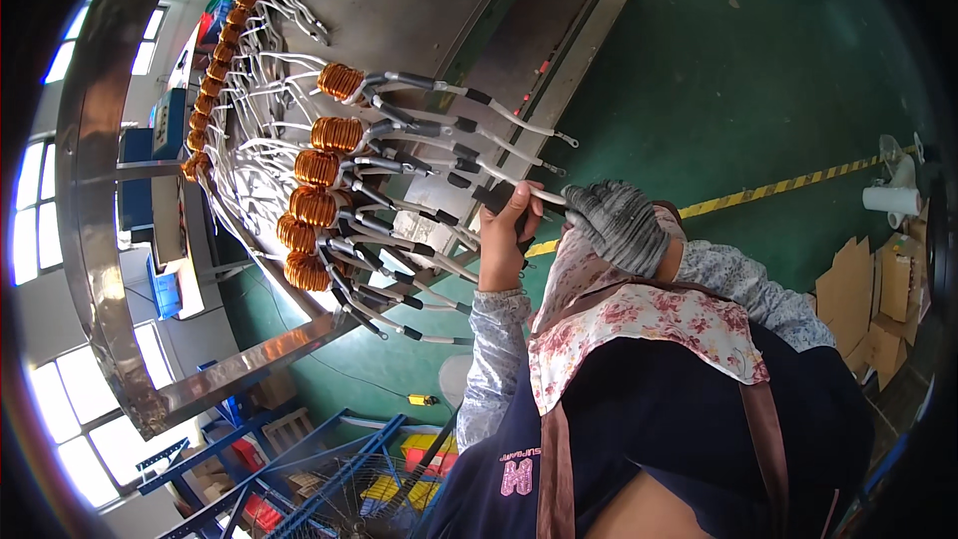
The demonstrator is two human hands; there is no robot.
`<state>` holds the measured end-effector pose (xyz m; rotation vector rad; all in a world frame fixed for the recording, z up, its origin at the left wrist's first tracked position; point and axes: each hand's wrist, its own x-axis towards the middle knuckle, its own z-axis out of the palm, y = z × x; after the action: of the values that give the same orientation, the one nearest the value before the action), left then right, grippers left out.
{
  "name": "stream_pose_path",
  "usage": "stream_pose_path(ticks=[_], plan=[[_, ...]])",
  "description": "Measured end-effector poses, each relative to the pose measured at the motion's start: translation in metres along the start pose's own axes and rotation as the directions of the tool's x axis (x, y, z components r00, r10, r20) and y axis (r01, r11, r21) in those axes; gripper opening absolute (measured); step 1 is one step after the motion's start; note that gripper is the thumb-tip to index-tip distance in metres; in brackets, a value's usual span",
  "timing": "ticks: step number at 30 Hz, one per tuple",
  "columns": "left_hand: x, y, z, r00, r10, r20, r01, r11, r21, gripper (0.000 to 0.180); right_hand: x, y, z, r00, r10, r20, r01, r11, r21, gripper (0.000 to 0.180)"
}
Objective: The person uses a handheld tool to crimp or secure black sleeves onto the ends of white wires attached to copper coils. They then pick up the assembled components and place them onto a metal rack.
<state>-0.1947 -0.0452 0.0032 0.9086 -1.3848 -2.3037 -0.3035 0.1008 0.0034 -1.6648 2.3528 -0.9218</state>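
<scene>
Coils of copper wire sit in a column on the metal table, their sleeved leads fanned toward me. I judge it best to keep one lead taut and apart from its neighbours, sliding the black sleeve straight along it. My bare left hand is curled shut, pinching that sleeve on its lead. My gloved right hand is closed around the lead's far end.
</scene>
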Motion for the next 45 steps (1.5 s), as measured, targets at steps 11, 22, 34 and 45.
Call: stream_pose_path(ticks=[11,22,34,45], plan=[[0.002,0.005,0.002,1.0,0.02,0.009,-0.02,1.0,-0.007,0.029,0.01,0.013,0.003,0.683,-0.213,0.699,-0.632,-0.652,0.419,0.032],[-0.007,0.006,0.002,0.998,0.03,-0.054,-0.03,1.0,-0.006,0.025,0.015,0.012,0.009,0.757,-0.023,0.654,-0.602,-0.415,0.682,0.026],[-0.007,-0.003,-0.005,0.997,0.065,-0.047,-0.068,0.996,-0.051,0.027,0.006,-0.009,0.003,0.998,-0.056,0.008,0.055,0.991,0.121,0.021],[-0.006,0.008,0.004,0.997,0.035,-0.063,-0.032,0.999,0.044,0.023,0.028,0.008,0.028,0.725,-0.268,0.634,-0.613,-0.672,0.416,0.028]])
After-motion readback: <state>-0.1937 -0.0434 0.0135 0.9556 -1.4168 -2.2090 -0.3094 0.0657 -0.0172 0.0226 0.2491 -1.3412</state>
